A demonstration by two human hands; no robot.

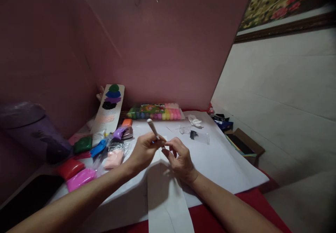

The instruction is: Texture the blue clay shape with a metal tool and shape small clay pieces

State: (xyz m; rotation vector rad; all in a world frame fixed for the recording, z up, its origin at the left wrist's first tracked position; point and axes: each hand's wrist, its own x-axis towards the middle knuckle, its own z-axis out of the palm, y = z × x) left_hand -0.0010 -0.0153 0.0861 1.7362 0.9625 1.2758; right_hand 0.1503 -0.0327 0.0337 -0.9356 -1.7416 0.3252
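Left hand (143, 152) pinches white stick (153, 128), lower end beside right hand (181, 159).

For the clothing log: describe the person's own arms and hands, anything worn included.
Both arms are bare to the frame's edge: no sleeve shows on the left forearm or the right forearm. The left hand and right hand are ungloved; no ring, watch, bracelet or marking is visible in the dim light.

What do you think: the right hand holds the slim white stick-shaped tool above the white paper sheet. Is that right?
No. The head view shows the left hand holding the slim white stick-shaped tool above the white paper sheet.
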